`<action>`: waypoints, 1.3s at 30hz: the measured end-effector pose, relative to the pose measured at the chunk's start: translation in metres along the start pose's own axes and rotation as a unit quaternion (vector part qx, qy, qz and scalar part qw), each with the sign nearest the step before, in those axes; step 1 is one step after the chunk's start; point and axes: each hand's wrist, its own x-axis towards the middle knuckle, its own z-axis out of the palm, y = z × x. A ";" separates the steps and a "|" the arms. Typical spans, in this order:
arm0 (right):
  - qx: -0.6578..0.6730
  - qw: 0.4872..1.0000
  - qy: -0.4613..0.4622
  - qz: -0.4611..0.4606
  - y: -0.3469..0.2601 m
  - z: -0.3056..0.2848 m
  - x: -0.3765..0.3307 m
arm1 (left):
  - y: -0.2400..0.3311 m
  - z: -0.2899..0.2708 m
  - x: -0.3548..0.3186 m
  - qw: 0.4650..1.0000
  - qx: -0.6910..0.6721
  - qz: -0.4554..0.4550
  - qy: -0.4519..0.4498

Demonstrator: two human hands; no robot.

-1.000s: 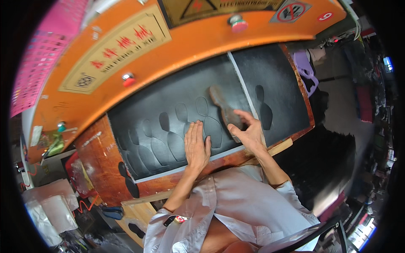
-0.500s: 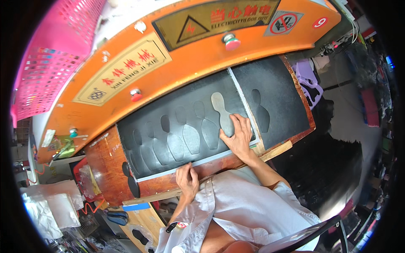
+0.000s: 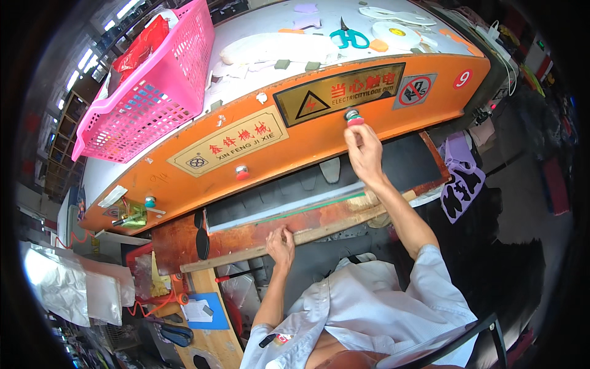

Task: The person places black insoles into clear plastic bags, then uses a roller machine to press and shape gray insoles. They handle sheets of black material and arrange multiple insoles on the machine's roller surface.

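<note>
My right hand [image 3: 365, 152] is raised to the orange machine front [image 3: 319, 132], fingers drawn together at a red and green push button [image 3: 354, 119]. My left hand [image 3: 281, 247] rests, fingers curled, on the front of the reddish-brown board [image 3: 246, 243]; nothing shows in it. On that board lies a black sheet [image 3: 270, 200] with sole-shaped outlines, partly hidden under the machine's overhang. A pale sole-shaped piece [image 3: 330, 171] on the sheet shows only its near end. One black sole-shaped piece [image 3: 202, 240] lies at the board's left.
Atop the machine are a pink basket [image 3: 147, 92], teal-handled scissors [image 3: 349, 38] and a white tape roll [image 3: 396, 35]. Another red button [image 3: 242, 173] sits on the machine front. Purple cut-out sheeting [image 3: 461, 178] hangs at the right. A blue clipboard [image 3: 209, 310] lies at lower left.
My right hand has left the pale sole-shaped piece and risen to the push button. My left hand stays at the board's front. The view has shifted, showing more of the machine's top.
</note>
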 end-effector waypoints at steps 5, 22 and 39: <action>-0.037 0.995 -0.096 0.002 0.012 -0.016 0.000 | 0.001 0.016 0.060 0.998 0.000 -0.051 -0.021; -0.149 0.967 -0.207 0.026 0.053 0.022 -0.157 | 0.005 0.009 0.093 0.997 -0.012 -0.058 -0.057; -0.163 0.929 -0.204 0.263 -0.016 -0.053 -0.236 | 0.006 -0.054 -0.039 0.820 -0.452 -0.317 -0.149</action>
